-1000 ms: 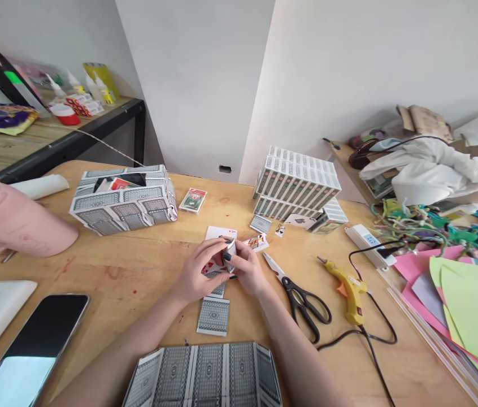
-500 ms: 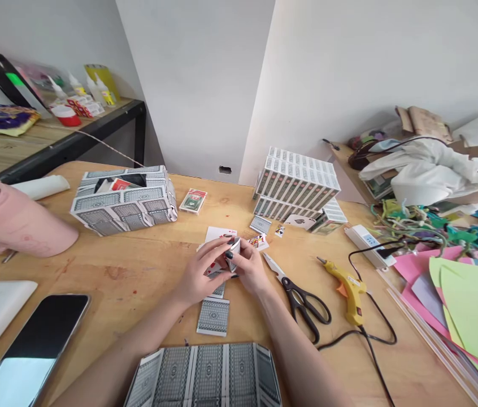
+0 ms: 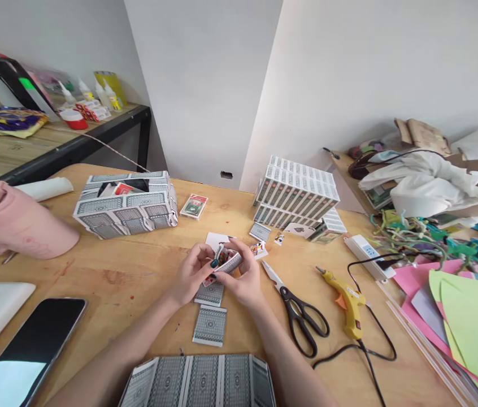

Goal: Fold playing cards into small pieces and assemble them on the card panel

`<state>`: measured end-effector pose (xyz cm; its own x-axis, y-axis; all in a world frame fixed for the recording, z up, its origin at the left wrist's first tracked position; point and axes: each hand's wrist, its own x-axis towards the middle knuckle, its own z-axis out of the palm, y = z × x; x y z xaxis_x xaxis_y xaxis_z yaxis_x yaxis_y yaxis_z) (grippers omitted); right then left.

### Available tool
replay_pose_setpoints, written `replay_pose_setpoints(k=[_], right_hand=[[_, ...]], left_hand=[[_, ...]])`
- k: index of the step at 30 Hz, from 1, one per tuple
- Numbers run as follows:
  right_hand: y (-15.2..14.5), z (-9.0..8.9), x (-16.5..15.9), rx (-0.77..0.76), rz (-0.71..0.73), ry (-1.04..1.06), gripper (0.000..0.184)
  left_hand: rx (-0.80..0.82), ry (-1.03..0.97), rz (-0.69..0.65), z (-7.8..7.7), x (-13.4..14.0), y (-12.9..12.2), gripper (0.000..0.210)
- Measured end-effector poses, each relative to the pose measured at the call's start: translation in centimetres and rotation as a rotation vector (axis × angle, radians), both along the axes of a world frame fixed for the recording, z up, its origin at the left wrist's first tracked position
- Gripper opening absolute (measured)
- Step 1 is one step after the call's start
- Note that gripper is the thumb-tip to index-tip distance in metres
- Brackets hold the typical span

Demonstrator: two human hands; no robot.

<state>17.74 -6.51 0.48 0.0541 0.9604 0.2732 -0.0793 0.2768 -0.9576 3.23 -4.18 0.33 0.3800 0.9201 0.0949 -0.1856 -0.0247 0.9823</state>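
- The bent playing card (image 3: 229,263) is held off the surface (image 3: 133,265), roughly midway between its left and right sides and nearer its near edge than its far one; whether it is one layer or several, I cannot tell.
- Its long axis appears to slant from near-left to far-right, patterned back toward the wearer, printed face curling inward.
- The left hand (image 3: 191,277) has the near-left end, its fingers curled and the thumb pressed close against the card.
- The right hand (image 3: 245,282) cups the far-right end, fingers arched over the top and thumb below, with only the card between them.
- Neither hand is nearer: the card spans both.
- Toward the near edge, a face-down card (image 3: 210,325) lies flat between the forearms, just short of a joined-card panel (image 3: 203,380).
- Scissors (image 3: 285,292) lie to the right.
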Motion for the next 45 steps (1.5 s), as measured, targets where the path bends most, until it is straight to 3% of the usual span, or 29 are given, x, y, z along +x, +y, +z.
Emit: replay_pose_setpoints(k=[7, 13, 17, 21, 26, 36, 42, 45], right_hand=[[0.0, -0.1, 0.0, 0.007, -0.004, -0.138, 0.06], [0.4, -0.4, 0.4, -0.006, -0.15, -0.199, 0.063], [1.1, -0.8, 0.6, -0.132, -0.268, -0.059, 0.057], [1.7, -1.1, 0.6, -0.239, -0.054, 0.343, 0.047], [1.6, -0.8, 1.0, -0.247, 0.177, 0.451, 0.05], [1.2, 0.0, 1.5, -0.274, 0.318, 0.559, 0.051], [1.1, 0.4, 1.9, -0.289, 0.336, 0.57, 0.056], [1.1, 0.2, 1.7, -0.282, 0.335, 0.561, 0.058]], left_hand=[[-0.017, 0.102, -0.171, 1.2, -0.8, 0.4, 0.027], [0.059, 0.088, -0.092, 1.4, -0.7, 0.7, 0.024], [0.123, 0.074, 0.009, 1.1, -0.3, 0.6, 0.024], [0.218, 0.074, 0.096, 0.3, 0.2, 0.3, 0.021], [0.398, 0.191, 0.167, -0.4, 0.3, 0.1, 0.018], [0.383, 0.311, 0.037, -0.9, -0.3, 0.4, 0.02], [0.498, 0.383, 0.061, -0.8, 0.0, 0.7, 0.045], [0.628, 0.481, 0.116, -1.0, -0.1, 0.8, 0.047]])
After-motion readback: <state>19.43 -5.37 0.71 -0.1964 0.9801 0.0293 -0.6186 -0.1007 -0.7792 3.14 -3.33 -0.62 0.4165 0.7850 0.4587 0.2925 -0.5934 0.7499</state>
